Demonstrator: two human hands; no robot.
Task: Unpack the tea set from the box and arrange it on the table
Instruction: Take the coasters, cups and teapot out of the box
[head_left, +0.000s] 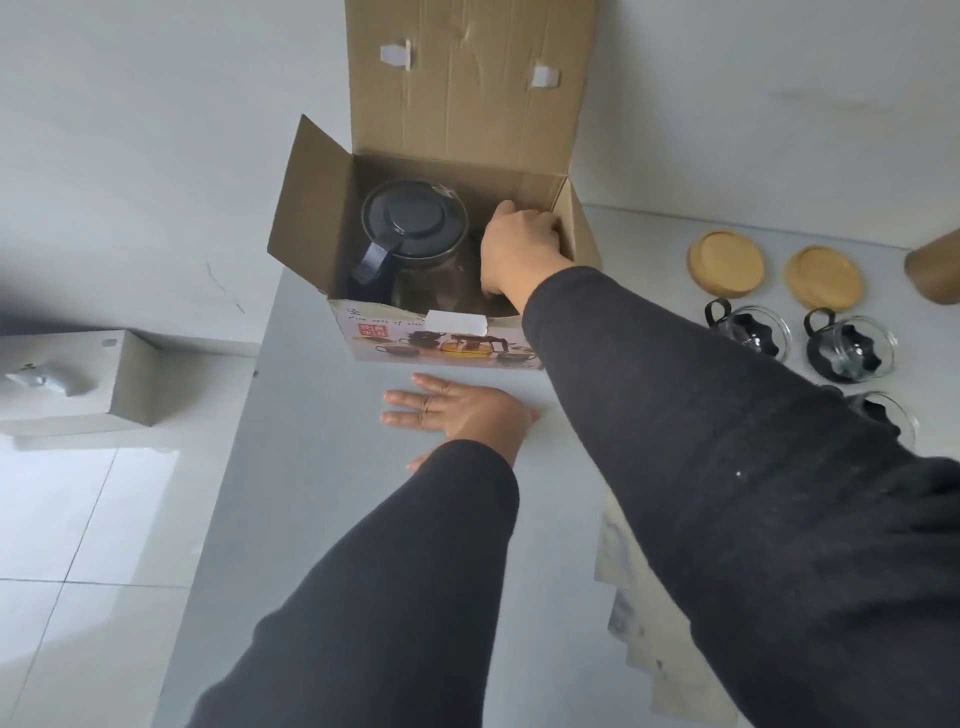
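**Tea Set Unpacking: Box Open, Teapot Inside**

Head view. A cardboard box (441, 340) stands open on the grey table (322, 519), near the table's far edge. Its rear lid flap stands upright against the wall; the left flap angles outward. The front panel carries a printed picture of a tea set and a white label at its top edge.

Inside the box, in the left part, sits a glass teapot (410, 234) with a black lid and a black handle. The handle points toward the near left corner.

The right hand (519, 247) reaches into the right part of the box, just beside the teapot. Its fingers are curled downward at the right inner wall. Whether they grip anything cannot be told, since the fingertips are hidden.

The left hand (457, 415) rests flat on the table just in front of the box, palm down, fingers straight and spread, holding nothing. Both arms wear dark sleeves.

On the table to the right of the box lie two round wooden coasters (725, 263) side by side. Nearer than these stand glass cups (748, 332) with black holders and handles; two show clearly, and a third is partly hidden behind the right sleeve. A cardboard-coloured object (935, 270) is cut off at the right frame edge.

On the floor to the left stands a pale box-shaped object (78, 379).
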